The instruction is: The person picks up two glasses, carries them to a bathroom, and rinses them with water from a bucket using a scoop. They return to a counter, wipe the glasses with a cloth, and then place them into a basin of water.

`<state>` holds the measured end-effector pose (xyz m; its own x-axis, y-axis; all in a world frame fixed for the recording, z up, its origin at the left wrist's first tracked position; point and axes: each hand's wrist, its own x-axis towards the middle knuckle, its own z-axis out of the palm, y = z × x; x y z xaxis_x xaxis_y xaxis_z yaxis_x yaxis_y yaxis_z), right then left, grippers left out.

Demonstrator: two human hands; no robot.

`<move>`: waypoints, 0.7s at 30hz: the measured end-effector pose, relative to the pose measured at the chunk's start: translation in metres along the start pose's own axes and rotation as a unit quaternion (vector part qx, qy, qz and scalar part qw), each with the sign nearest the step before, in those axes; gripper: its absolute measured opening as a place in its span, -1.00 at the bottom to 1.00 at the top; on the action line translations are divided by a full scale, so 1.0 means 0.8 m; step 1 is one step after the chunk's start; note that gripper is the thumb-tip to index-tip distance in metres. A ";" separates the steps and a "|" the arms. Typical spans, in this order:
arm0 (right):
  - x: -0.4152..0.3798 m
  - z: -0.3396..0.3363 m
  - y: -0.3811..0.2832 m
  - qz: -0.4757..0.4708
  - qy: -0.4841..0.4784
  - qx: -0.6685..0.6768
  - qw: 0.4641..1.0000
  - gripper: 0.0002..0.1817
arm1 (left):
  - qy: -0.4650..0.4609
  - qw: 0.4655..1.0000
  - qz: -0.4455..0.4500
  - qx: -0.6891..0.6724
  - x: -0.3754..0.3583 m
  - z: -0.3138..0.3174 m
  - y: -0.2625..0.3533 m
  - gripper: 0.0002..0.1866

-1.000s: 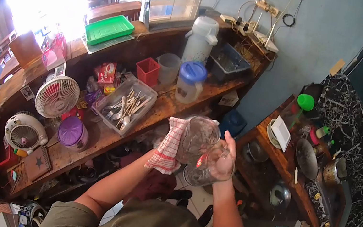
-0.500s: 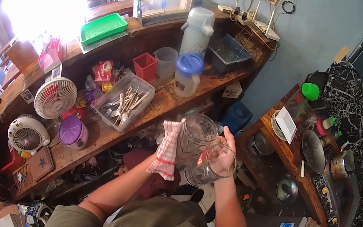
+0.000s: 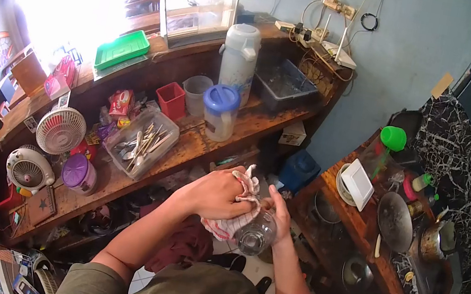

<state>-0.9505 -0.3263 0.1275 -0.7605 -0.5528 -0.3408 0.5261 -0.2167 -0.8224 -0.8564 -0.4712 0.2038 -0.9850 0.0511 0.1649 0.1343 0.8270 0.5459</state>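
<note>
My left hand (image 3: 217, 194) is closed on a white and red checked cloth (image 3: 226, 227), bunched up above its fingers and hanging below them. The cloth presses against the side of a clear glass mug (image 3: 256, 237). My right hand (image 3: 279, 216) grips the mug from the right side, thumb pointing up. The mug is tilted, with a round glass end towards me. Its upper part is hidden behind the cloth and my hands.
A wooden counter holds a cutlery bin (image 3: 141, 146), a blue-lidded jug (image 3: 219, 113), a pump flask (image 3: 239, 59) and a purple-lidded tub (image 3: 79, 173). At right, a wooden shelf bears a wok (image 3: 395, 221) and a white container (image 3: 357, 184).
My left hand has come up and over the glass with the cloth, now covering much of it. The glassware has turned and moved lower, and its red label is out of sight. The view has shifted slightly.
</note>
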 end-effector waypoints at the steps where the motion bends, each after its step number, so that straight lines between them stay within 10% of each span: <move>1: 0.007 -0.017 -0.010 -0.003 -0.003 0.000 1.000 -0.54 | -0.041 0.997 -0.006 -0.065 0.015 -0.001 0.002 -0.85; 2: 0.016 -0.041 -0.021 0.048 -0.103 0.062 0.992 -0.52 | 0.032 0.970 0.079 -0.227 0.028 0.017 -0.009 -0.81; 3: 0.024 -0.060 -0.032 0.099 -0.200 0.122 0.967 -0.49 | 0.180 0.825 0.066 -0.532 0.032 0.072 -0.021 -0.71; 5: 0.029 -0.074 -0.058 0.129 -0.183 0.138 0.965 -0.45 | 0.235 0.781 -0.079 -0.573 0.049 0.211 -0.126 -0.56; 6: 0.031 -0.078 -0.070 0.086 -0.213 0.166 0.959 -0.44 | 0.272 0.679 -0.032 -0.681 0.060 0.174 -0.051 -0.52; 7: 0.035 -0.082 -0.081 0.042 -0.241 0.194 0.950 -0.43 | 0.269 0.680 -0.034 -0.682 0.064 0.182 -0.043 -0.52; 8: 0.039 -0.086 -0.090 0.020 -0.135 0.191 0.972 -0.39 | 0.279 0.834 -0.023 -0.476 0.061 0.197 -0.035 -0.50; 10: 0.070 -0.104 -0.090 0.039 -0.106 0.215 0.970 -0.47 | 0.198 0.978 0.031 -0.064 0.062 0.203 -0.037 -0.34; 11: 0.092 -0.115 -0.080 0.052 -0.083 0.239 0.966 -0.47 | 0.247 0.965 0.081 0.019 0.069 0.201 -0.033 -0.32; 12: 0.126 -0.156 -0.059 0.100 -0.282 0.252 0.920 -0.57 | 0.195 0.981 -0.012 -0.004 0.077 0.175 -0.017 -0.36; 13: 0.123 -0.159 -0.054 0.108 -0.284 0.251 0.919 -0.57 | 0.141 0.984 -0.106 -0.028 0.086 0.152 -0.007 -0.41; 14: 0.116 -0.159 -0.051 0.079 -0.304 0.241 0.918 -0.59 | 0.174 0.957 -0.097 -0.212 0.095 0.145 -0.022 -0.45; 15: 0.108 -0.153 -0.051 0.049 -0.324 0.232 0.916 -0.62 | 0.201 0.896 -0.082 -0.388 0.101 0.140 -0.036 -0.48; 16: 0.087 -0.115 -0.066 0.107 -0.107 0.203 0.968 -0.64 | 0.200 0.835 -0.059 -0.510 0.109 0.129 -0.031 -0.49; 18: 0.095 -0.121 -0.058 -0.014 -0.172 0.125 0.977 -0.62 | 0.183 0.702 -0.076 -0.684 0.113 0.125 -0.029 -0.49; 19: 0.098 -0.120 -0.055 -0.142 -0.230 0.050 0.962 -0.59 | 0.185 0.704 -0.077 -0.682 0.110 0.130 -0.027 -0.49; 21: 0.104 -0.107 -0.069 -0.074 -0.188 0.178 0.963 -0.48 | 0.266 0.887 0.004 -0.378 0.112 0.140 -0.011 -0.52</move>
<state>-1.0751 -0.2914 0.1058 -0.6804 -0.7328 0.0114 0.5711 -0.5399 -0.6183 -0.9580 -0.4111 0.1214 -0.8201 -0.3824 0.4258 0.3732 0.2067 0.9044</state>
